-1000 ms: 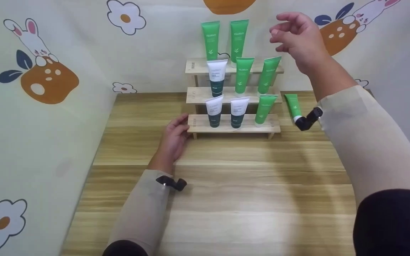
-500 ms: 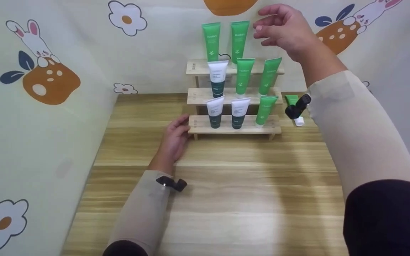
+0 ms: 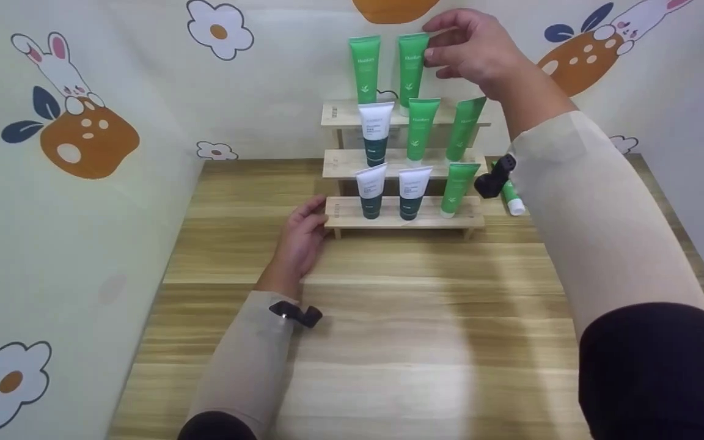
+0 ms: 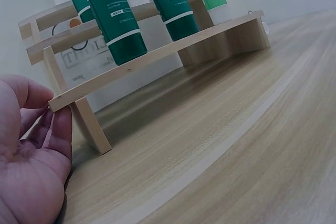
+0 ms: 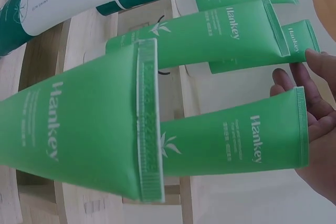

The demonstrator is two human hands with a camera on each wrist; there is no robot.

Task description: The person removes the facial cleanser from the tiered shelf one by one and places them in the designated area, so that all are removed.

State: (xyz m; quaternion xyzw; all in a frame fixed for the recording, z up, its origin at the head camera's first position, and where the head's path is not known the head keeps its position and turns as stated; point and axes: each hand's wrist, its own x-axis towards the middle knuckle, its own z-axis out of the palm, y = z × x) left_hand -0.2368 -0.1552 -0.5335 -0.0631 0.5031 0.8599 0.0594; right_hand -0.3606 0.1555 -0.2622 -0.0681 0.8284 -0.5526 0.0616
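My left hand (image 3: 300,241) pinches the left end of the lowest board of a three-step wooden display rack (image 3: 343,214); the left wrist view shows thumb and fingers at that board's end. At the top step, my right hand (image 3: 477,55) has its loosely bent fingers right at the upper right edge of a standing green tube (image 3: 411,67). In the right wrist view, thumb and fingertips lie beside that tube's flat crimped end (image 5: 304,35). Another green tube (image 3: 365,67) stands to its left. Green tubes and white-and-dark-green tubes (image 3: 375,131) stand on the lower two steps.
A green tube with a white cap (image 3: 514,205) lies on the wooden table right of the rack, partly hidden behind the right wrist camera (image 3: 494,177). A patterned backdrop (image 3: 291,73) rises directly behind the rack, with side walls left and right.
My right hand has moved left from beside the rack to the right-hand green tube on the top step. The left hand stays at the lowest board; the tubes stand as before.
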